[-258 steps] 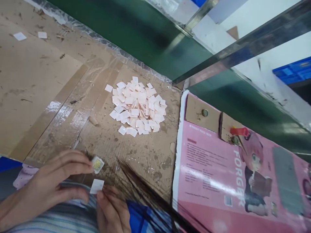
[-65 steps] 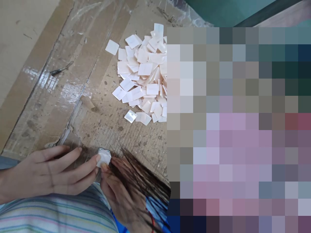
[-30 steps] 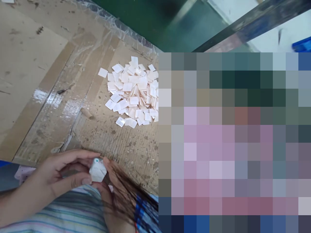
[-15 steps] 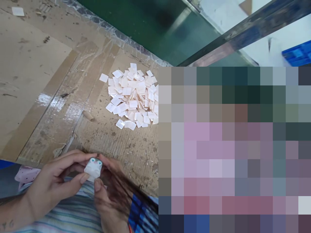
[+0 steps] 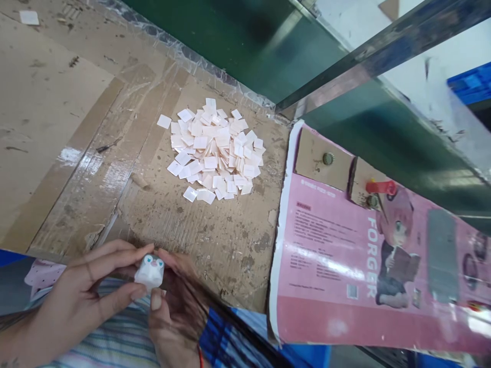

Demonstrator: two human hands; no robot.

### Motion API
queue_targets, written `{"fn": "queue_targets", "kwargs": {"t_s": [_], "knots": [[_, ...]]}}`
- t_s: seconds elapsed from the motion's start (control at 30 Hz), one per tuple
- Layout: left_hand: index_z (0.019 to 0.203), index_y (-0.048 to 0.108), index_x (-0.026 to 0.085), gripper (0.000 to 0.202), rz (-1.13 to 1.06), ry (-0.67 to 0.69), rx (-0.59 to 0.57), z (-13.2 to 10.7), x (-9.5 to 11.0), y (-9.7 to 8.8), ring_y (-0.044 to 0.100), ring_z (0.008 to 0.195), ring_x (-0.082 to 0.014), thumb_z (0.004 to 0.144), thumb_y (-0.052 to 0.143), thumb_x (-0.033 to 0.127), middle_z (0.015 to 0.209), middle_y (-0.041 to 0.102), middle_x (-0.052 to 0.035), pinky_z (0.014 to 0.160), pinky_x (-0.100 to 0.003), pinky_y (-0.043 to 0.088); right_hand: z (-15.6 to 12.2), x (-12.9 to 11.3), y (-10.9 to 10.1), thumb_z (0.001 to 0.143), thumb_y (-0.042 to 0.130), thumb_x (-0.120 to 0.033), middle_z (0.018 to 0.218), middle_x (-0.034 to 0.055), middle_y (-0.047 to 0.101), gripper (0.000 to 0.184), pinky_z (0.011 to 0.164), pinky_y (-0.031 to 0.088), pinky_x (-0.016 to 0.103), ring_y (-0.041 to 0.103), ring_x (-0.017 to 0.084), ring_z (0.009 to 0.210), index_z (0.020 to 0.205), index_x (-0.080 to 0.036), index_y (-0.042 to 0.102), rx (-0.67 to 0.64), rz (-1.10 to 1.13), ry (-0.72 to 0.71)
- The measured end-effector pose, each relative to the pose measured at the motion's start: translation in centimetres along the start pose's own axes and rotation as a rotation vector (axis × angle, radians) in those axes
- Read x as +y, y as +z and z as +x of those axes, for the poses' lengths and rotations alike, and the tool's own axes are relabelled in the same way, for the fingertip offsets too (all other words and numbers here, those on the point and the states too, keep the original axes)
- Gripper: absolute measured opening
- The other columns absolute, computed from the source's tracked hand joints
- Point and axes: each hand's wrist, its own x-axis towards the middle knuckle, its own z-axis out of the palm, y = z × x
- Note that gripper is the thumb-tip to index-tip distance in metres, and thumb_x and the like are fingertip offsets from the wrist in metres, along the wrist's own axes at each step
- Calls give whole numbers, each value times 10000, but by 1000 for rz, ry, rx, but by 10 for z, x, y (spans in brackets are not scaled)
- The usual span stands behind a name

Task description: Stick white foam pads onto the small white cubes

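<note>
White animal-faced figurine (image 5: 149,273) sits pinched between the fingers of the left hand (image 5: 79,301) and right hand (image 5: 178,322). Pale square chips (image 5: 210,153) lie heaped well beyond it.

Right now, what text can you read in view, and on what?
"FORGER": large white letters on the pink poster.
Small print on the poster: too small to read.
White piece: no text visible.

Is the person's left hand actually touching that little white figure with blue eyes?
Touching: the head view shows the left hand pressing its thumb against the lower edge of the small white figure.
</note>
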Motion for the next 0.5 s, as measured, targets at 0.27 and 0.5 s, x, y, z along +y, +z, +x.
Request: {"fn": "queue_targets", "kwargs": {"t_s": [0.27,0.5], "knots": [[1333,688,493,430,-123,-40,73,0,-4,4,780,1012,-133,953,777,313,1130,714,35,890,-157,627,6,-8,-10,872,828,-189,981,21,738,419,740,632,253,728,156,787,1259,-343,780,-136,12,100],[1302,751,397,394,-93,-12,112,3,6,6,782,921,-132,936,787,257,1055,747,3,828,-138,628,9,0,3,891,819,-386,831,17,675,237,580,576,225,649,137,650,1098,-271,824,39,69,9]]}}
